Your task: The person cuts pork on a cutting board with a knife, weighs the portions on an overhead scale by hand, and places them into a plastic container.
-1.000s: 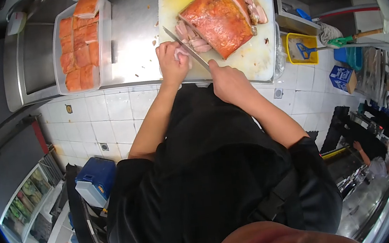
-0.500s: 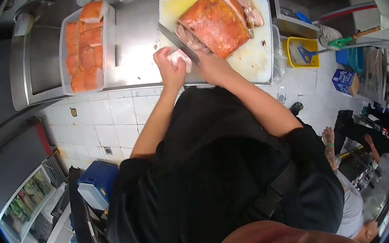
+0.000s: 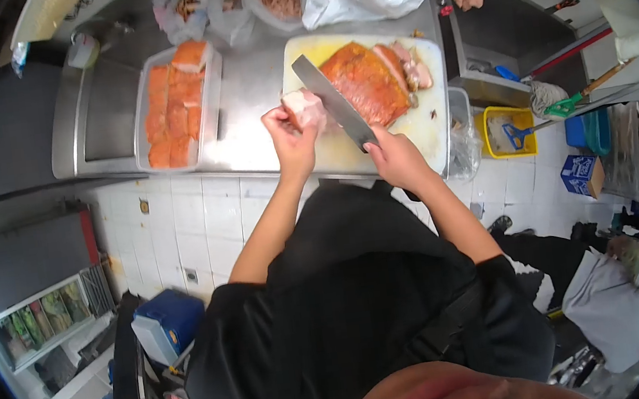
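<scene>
Where the worktop (image 3: 247, 113) starts, at the left beside a metal sink (image 3: 107, 121), a clear plastic tub (image 3: 211, 101) holds rows of orange-skinned meat blocks (image 3: 174, 113), one perched on top at the far end. Bare metal separates the tub from the left hand (image 3: 294, 146), whose grip is narrow, thumb and fingers closed on a pale chunk of meat (image 3: 303, 112) held up near the left side of a white cutting board (image 3: 426, 136). The chunk looks light, soft and moist, so it would probably slide under a loose pinch; its sides, well away from the steel, seem the best place to take hold.

Just beside it slants a broad knife (image 3: 334, 107), its blade hiding the left edge of the roast slab (image 3: 361, 76) on the board (whether steel touches meat there, I cannot tell). The slab should be the heavy one: firm, glossy skin over softer flesh, likely greasy, better steadied with a flat palm or borne from both sides than pinched by the skin. Nearer the person, the right hand (image 3: 400, 157) has its grip wrapped around the end of the knife. At the slab's right end lie pale slices (image 3: 419, 71), presumably tender enough to tear if tugged, so lifting from beneath would suit them.
</scene>
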The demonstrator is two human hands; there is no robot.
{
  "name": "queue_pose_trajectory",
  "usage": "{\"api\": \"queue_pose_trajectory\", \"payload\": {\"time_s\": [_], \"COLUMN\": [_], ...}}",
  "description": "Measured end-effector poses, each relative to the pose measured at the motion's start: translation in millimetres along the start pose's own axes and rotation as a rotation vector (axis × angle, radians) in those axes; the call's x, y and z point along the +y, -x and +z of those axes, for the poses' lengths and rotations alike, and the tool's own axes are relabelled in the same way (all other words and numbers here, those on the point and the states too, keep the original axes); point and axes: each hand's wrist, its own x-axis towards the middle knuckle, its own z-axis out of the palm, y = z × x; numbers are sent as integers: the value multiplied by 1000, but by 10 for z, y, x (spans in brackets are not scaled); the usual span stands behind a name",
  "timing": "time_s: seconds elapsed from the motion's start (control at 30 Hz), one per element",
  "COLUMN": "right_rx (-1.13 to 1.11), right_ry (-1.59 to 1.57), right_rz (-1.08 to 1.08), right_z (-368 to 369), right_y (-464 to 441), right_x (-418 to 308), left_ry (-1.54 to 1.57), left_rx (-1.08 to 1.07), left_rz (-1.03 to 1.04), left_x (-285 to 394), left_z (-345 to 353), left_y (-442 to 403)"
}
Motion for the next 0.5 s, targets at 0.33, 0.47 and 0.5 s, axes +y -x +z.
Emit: {"api": "queue_pose_trajectory", "payload": {"time_s": [0.33, 0.47, 0.5], "right_rx": [501, 570, 578], "right_ry": [-163, -225, -244], "right_rz": [76, 75, 107], "right_z": [-803, -672, -629], "right_y": [540, 682, 712], "right_x": [349, 587, 661], "left_ry": [112, 156, 74], "left_rx": [-396, -524, -435], "left_rz": [1119, 1249, 1348], "left_x": [3228, 4805, 5173], "left_z": [1478, 2371, 2593], "left_y": [-901, -1080, -1362]}}
